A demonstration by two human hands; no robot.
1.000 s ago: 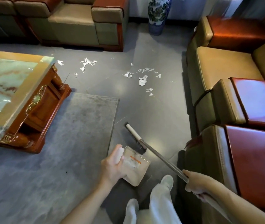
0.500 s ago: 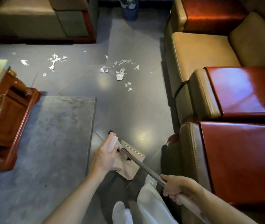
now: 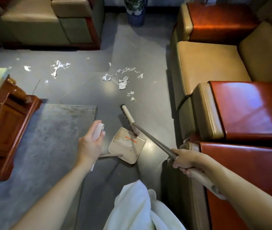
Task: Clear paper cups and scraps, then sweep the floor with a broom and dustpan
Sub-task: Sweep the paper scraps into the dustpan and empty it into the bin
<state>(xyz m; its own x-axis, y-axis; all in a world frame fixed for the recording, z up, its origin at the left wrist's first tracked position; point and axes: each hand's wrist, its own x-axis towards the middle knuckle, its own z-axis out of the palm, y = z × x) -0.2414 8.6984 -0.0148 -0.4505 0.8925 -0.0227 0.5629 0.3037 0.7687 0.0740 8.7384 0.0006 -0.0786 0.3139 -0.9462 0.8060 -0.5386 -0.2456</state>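
Hands w/ tools: left hand clasps dustpan handle, right hand clamps broom shaft, bristles at pan's far edge; paper scraps lie well ahead on floor, so brisk strokes could scatter them under nearby sofa.

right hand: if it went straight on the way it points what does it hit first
Likely the broom head, over the far edge of the dustpan; paper scraps lie beyond. Depth is unclear.
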